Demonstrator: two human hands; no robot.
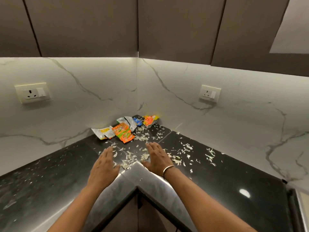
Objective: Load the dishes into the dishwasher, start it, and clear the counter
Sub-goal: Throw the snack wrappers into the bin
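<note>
my left grip (103,166) and right grip (158,158), both flat, fingers straight and holding nothing, palm-down over the black desk (50,173) near its inner corner; contact with the surface cannot be told. between the two grips: a small heap of pale shredded scraps (129,160). more scraps lie scattered beyond my fingertips and out to the right of the right grip. ahead of both grips, well apart, in the far corner: crumpled snack wrappers (123,132). a thin bangle (168,169) circles my right wrist.
</note>
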